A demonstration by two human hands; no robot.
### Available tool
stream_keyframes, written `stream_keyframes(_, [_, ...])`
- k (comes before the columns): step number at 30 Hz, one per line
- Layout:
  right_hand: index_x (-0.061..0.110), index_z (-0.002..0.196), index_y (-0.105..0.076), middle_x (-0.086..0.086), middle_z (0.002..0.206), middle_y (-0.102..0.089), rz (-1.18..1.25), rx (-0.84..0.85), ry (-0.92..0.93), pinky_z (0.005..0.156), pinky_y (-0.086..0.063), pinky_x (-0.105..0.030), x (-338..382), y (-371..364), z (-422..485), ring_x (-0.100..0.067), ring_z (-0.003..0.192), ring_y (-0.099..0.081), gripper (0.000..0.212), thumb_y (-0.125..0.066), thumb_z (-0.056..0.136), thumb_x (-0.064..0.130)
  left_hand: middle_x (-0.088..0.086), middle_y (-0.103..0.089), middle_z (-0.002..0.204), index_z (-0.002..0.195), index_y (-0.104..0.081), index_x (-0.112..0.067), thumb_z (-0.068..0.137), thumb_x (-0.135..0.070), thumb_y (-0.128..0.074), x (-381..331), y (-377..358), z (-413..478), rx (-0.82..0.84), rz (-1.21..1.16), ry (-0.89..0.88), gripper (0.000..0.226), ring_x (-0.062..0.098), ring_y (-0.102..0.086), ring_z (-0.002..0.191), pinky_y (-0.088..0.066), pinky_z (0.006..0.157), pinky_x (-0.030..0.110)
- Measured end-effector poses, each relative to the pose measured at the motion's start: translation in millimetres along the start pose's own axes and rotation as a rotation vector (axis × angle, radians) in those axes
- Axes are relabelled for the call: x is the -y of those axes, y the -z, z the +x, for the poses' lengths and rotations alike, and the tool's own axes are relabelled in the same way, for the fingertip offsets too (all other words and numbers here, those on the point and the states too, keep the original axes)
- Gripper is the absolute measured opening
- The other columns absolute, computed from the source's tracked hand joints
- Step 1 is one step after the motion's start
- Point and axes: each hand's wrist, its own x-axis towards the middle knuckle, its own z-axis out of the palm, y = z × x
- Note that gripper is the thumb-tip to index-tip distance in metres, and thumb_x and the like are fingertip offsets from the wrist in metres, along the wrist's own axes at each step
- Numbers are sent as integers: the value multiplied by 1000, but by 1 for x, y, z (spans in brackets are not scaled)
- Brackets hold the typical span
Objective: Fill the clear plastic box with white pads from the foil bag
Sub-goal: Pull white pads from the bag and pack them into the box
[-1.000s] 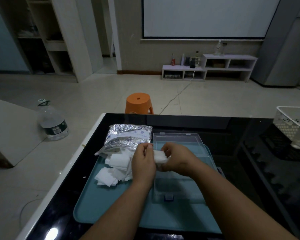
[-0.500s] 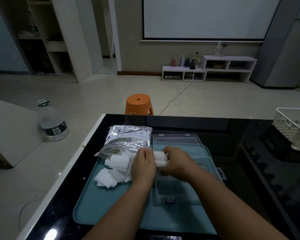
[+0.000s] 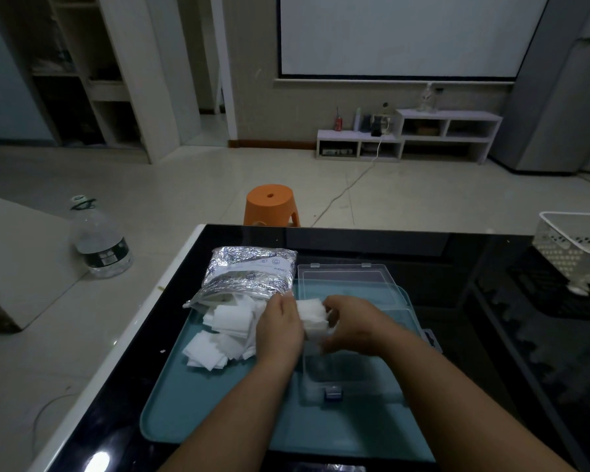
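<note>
– Since the 2 hands were already gripping the stack of white square pads [image 3: 312, 313] 1 second ago, what has actually changed?
– Little. The left hand [image 3: 280, 332] and right hand [image 3: 358, 330] still clamp that stack from either side, fingers curled round it, over the far left part of the open clear plastic box [image 3: 355, 376]. The right hand's fingers have wrapped lower, and the stack looks squared up and tipped toward the box.
– Anything inside yet?
– I can make out no pads on its floor, so I judge this to be an early load about to go in.
– And the supply?
– The crinkled silver foil bag [image 3: 249, 270] lies at the far left of the teal plastic tray [image 3: 218, 403] on the black glossy worktop [image 3: 457, 253]. A heap of loose white pads [image 3: 225, 328] is spilled at its mouth, so several loads remain.
</note>
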Motion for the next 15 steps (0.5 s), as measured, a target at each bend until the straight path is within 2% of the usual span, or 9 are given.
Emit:
stream_keyframes(1, [22, 110, -63, 0, 105, -68, -22, 36, -22, 86, -55, -37, -3, 2, 0, -18, 95, -64, 45, -84, 71, 21, 6, -54, 85, 86, -53, -12, 101, -29, -37, -1, 0, 0, -5, 10, 0, 28, 24, -48, 81, -29, 68, 31])
stream_keyframes(3, [23, 104, -67, 0, 102, -69, -77, 56, -41, 87, -55, -38, -5, 4, 1, -18, 94, -65, 32, -82, 76, 23, 6, -54, 84, 84, -53, -12, 101, -29, -37, -1, 0, 1, -8, 18, -1, 29, 24, -48, 81, -29, 68, 31])
stream_keyframes(5, [23, 86, -70, -1, 94, -71, -114, 55, -35, 83, -55, -34, -6, 2, 2, -18, 90, -65, 12, -79, 78, 25, 6, -55, 84, 82, -53, -12, 101, -29, -37, -1, 0, 1, -5, 24, 0, 30, 25, -48, 80, -29, 67, 32])
stream_keyframes(7, [24, 72, -68, 0, 84, -68, -122, 46, -25, 74, -51, -30, -3, 0, 3, -16, 83, -63, 13, -80, 78, 25, 5, -54, 82, 83, -54, -12, 101, -29, -37, -1, 1, 1, -7, 30, 4, 31, 24, -48, 79, -29, 66, 32])
stream_keyframes(9, [23, 83, -72, 3, 86, -67, -96, 37, -26, 75, -49, -28, -1, 0, 3, -16, 85, -62, 13, -82, 75, 24, 3, -54, 81, 85, -56, -12, 101, -30, -37, 0, 2, 2, -14, 36, 13, 30, 25, -49, 80, -31, 68, 33])
stream_keyframes(11, [23, 113, -65, 2, 105, -67, -35, 26, -37, 81, -50, -31, 0, 2, 1, -16, 94, -61, 49, -87, 69, 24, 5, -54, 83, 85, -55, -13, 100, -29, -37, 0, 3, 5, -21, 42, 14, 29, 25, -48, 81, -32, 69, 33])
stream_keyframes(13, [27, 134, -47, 2, 123, -57, 57, 32, -7, 84, -45, -27, 1, 6, -4, -14, 101, -54, 81, -89, 65, 22, 6, -54, 83, 84, -55, -12, 100, -28, -38, -1, 3, 5, -20, 54, 22, 28, 25, -48, 80, -31, 68, 33])
stream_keyframes(15, [27, 142, -38, 1, 131, -51, 127, 62, 59, 86, -41, -24, 5, 6, -7, -12, 103, -51, 93, -89, 65, 18, 6, -54, 82, 85, -56, -11, 100, -29, -37, -2, 2, 5, -19, 65, 20, 30, 26, -48, 79, -30, 67, 33])
